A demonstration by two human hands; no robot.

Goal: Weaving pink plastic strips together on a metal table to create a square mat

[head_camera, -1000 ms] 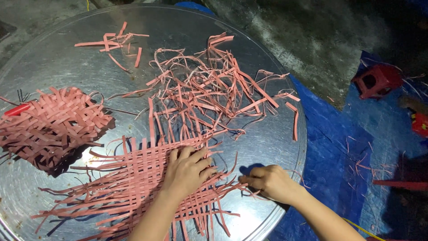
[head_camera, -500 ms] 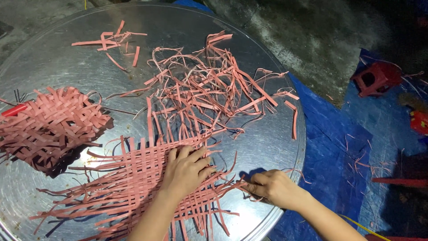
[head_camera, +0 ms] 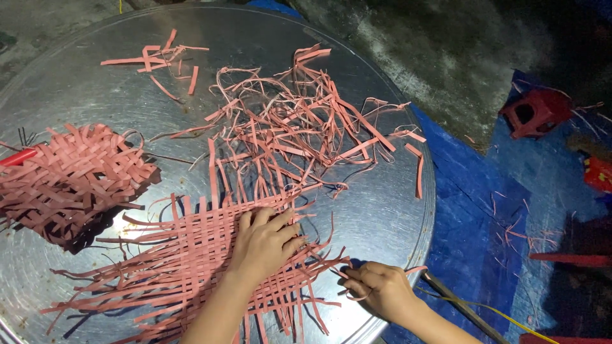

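A flat mat of woven pink strips (head_camera: 185,261) lies on the near part of a round metal tray (head_camera: 76,95). My left hand (head_camera: 262,245) presses flat on the mat's right side, fingers spread. My right hand (head_camera: 379,290) is at the tray's near right edge, pinching the loose end of one pink strip (head_camera: 331,266) that sticks out of the mat. A tangle of loose pink strips (head_camera: 299,130) lies just beyond the mat.
A finished woven pink piece (head_camera: 70,178) sits at the tray's left, with a red handle (head_camera: 16,157) beside it. A few short strips (head_camera: 162,60) lie at the far side. Blue tarp (head_camera: 484,210) covers the ground to the right, with a small red stool (head_camera: 535,111).
My right hand has moved slightly toward me and left along the tray's edge, closing on a strip end. My left hand stays on the mat.
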